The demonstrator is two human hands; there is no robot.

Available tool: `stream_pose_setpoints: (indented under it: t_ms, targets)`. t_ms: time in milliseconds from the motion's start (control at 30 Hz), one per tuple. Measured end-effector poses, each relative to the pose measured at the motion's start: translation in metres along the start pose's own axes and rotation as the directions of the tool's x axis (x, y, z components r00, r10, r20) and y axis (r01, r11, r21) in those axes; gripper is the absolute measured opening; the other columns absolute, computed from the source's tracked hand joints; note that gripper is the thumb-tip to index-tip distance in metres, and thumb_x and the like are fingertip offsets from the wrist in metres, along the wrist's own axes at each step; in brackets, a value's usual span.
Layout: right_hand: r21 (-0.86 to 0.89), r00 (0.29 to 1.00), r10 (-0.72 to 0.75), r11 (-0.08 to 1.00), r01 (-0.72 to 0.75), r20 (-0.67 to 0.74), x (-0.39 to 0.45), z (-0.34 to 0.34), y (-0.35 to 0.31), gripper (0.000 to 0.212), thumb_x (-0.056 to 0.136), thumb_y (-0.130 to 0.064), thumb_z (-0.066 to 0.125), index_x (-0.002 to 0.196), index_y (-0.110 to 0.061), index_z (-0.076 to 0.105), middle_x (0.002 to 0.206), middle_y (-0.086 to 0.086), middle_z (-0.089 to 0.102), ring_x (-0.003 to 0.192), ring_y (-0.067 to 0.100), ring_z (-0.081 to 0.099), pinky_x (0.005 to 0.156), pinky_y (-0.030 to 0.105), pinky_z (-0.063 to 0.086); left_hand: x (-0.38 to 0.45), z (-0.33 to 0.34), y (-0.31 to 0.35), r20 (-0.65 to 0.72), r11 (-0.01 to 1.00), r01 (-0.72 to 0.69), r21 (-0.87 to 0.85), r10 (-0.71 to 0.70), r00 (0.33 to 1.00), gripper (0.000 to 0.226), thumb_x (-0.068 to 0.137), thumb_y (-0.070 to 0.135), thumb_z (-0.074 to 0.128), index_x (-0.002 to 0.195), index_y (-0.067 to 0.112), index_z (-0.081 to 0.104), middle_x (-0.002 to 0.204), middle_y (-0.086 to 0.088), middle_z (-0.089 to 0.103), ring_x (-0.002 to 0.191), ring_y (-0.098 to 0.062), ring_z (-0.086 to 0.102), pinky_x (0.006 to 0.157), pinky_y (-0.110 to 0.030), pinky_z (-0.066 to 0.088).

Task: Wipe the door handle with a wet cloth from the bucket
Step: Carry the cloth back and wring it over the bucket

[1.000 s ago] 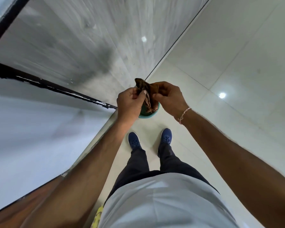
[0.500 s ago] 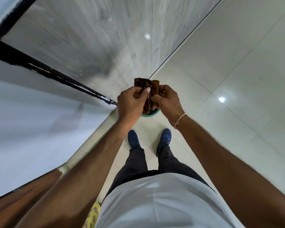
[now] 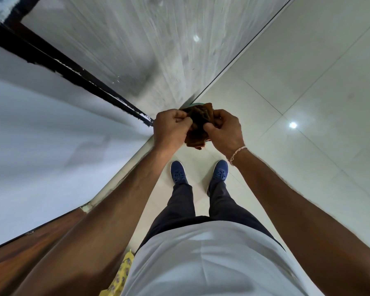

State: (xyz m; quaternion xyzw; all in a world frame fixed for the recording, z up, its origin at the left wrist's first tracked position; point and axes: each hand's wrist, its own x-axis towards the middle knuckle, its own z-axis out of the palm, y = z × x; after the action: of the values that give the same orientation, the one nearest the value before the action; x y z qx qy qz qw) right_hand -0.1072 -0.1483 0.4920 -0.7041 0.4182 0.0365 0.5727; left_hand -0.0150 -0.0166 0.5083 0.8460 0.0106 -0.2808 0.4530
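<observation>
A crumpled brown cloth point(image 3: 198, 127) is bunched between both hands at waist height, in the middle of the view. My left hand point(image 3: 170, 130) grips its left side and my right hand point(image 3: 225, 130) grips its right side, knuckles up. The teal bucket point(image 3: 198, 103) stands on the floor directly below; only a thin sliver of its rim peeks out behind the cloth. No door handle is in view.
A grey wall with a black frame strip point(image 3: 73, 69) runs along the left. A brown wooden door edge point(image 3: 19, 257) shows at bottom left, with a yellow patterned fabric point(image 3: 121, 274) beside my hip. Glossy pale floor tiles point(image 3: 308, 103) spread to the right around my blue shoes.
Both hands have closed in tighter on the cloth, bunching it more. The cloth and hands now cover almost all of the bucket, and the view has tilted slightly.
</observation>
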Motion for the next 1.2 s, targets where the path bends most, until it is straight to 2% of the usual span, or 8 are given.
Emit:
stream_pose_setpoints:
  t_ms: [100,200,300,400,600,767,967,1200]
  targets:
    - [0.118,0.996,0.080,0.990,-0.074,-0.045,0.004,0.000,0.005,0.018,0.095,-0.013,0.070,0.111,-0.024,0.071,0.096,0.004,0.082,0.091,0.023,0.082,0.087,0.047,0.070,-0.005,-0.004,-0.005,0.034,1.000,-0.021,0.018,0.020,0.999,0.009,0.091,0.009,0.078,0.097,0.015,0.080,0.084,0.001,0.081,0.078,-0.012,0.080,0.080,-0.039,0.069]
    - [0.166,0.994,0.079,0.982,-0.091,0.075,0.005,0.004,0.007,0.015,0.101,-0.009,0.067,0.108,-0.022,0.071,0.100,0.006,0.081,0.098,0.028,0.081,0.091,0.047,0.069,-0.012,0.002,-0.008,0.127,0.999,-0.021,-0.044,0.027,0.992,0.021,0.095,0.005,0.073,0.090,0.025,0.078,0.085,-0.006,0.080,0.075,-0.020,0.080,0.065,-0.040,0.069]
    - [0.312,0.977,0.120,0.935,-0.171,0.176,0.010,0.006,0.009,0.013,0.108,-0.011,0.060,0.106,-0.016,0.072,0.103,0.010,0.074,0.098,0.028,0.077,0.077,0.038,0.069,-0.010,0.012,-0.015,0.123,0.999,-0.041,-0.016,0.043,0.992,0.025,0.097,0.013,0.068,0.083,0.029,0.081,0.079,-0.008,0.078,0.072,-0.031,0.078,0.067,-0.053,0.069]
    - [0.364,0.968,0.148,0.906,-0.216,0.204,0.027,0.007,0.021,0.012,0.106,-0.020,0.069,0.110,-0.010,0.073,0.099,0.010,0.075,0.086,0.021,0.077,0.068,0.031,0.065,-0.001,0.023,-0.027,0.149,0.997,-0.041,0.062,0.032,0.988,0.027,0.092,0.023,0.059,0.101,0.026,0.084,0.082,0.003,0.079,0.081,-0.022,0.077,0.078,-0.051,0.068]
    - [0.117,0.971,0.153,0.977,-0.176,0.185,0.093,0.027,0.080,0.028,0.090,-0.008,0.085,0.116,-0.014,0.076,0.103,0.011,0.081,0.099,0.031,0.080,0.091,0.054,0.068,0.045,0.051,-0.074,0.213,0.998,0.028,0.054,-0.039,0.976,0.039,0.099,0.009,0.054,0.116,0.027,0.084,0.089,0.011,0.080,0.080,-0.008,0.076,0.082,-0.039,0.069]
    - [-0.096,0.972,0.224,0.971,-0.218,0.064,0.184,0.069,0.170,0.036,0.060,-0.042,0.088,0.093,-0.034,0.075,0.104,0.003,0.081,0.101,0.030,0.078,0.090,0.054,0.066,0.115,0.100,-0.169,0.060,0.940,-0.029,0.340,0.009,0.998,0.038,0.098,0.028,0.055,0.127,0.013,0.074,0.119,-0.010,0.077,0.112,-0.026,0.069,0.094,-0.036,0.054]
    - [-0.362,0.989,0.146,0.922,-0.137,-0.001,0.289,0.123,0.270,0.044,0.087,-0.026,0.083,0.128,-0.020,0.071,0.113,0.001,0.070,0.099,0.018,0.062,0.083,0.029,0.052,0.193,0.169,-0.286,0.209,0.837,-0.164,0.523,0.060,0.976,0.049,0.105,0.030,0.059,0.147,0.007,0.057,0.145,-0.017,0.059,0.133,-0.037,0.054,0.113,-0.052,0.048]
    - [-0.651,0.991,-0.023,0.752,0.104,0.131,0.402,0.192,0.353,0.038,0.084,-0.024,0.077,0.118,-0.011,0.066,0.114,0.017,0.075,0.105,0.041,0.070,0.089,0.045,0.059,0.280,0.208,-0.379,0.199,0.776,-0.239,0.584,0.149,0.969,0.057,0.105,0.031,0.058,0.154,0.004,0.048,0.162,-0.019,0.045,0.155,-0.037,0.039,0.128,-0.050,0.037]
